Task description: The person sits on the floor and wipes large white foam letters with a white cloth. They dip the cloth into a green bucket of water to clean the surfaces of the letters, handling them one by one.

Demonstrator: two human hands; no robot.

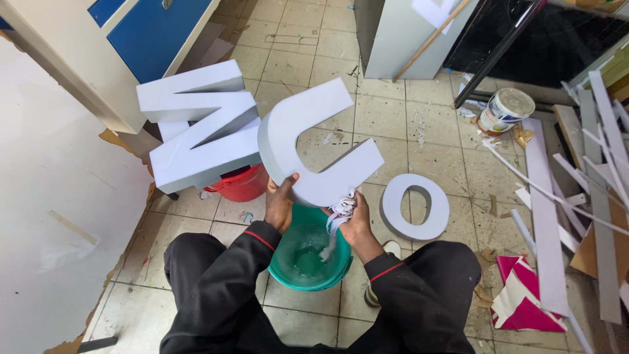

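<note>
Sign workshop, big white letters [196,124], offcut strips [547,216]

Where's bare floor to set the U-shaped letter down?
Free tiles: between the U-shaped letter and the grey cabinet, and past the O-shaped letter toward the paint can. Crowded: right side, strips and scraps; the green bucket fills the space under the hands.

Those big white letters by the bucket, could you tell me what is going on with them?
A seated person holds a white U-shaped letter over a green bucket holding some liquid. The left hand grips the letter's curved end; the right hand presses a white rag against its lower edge. A Z-shaped letter rests on a red bucket, and an O-shaped letter lies on the tiled floor.
</note>
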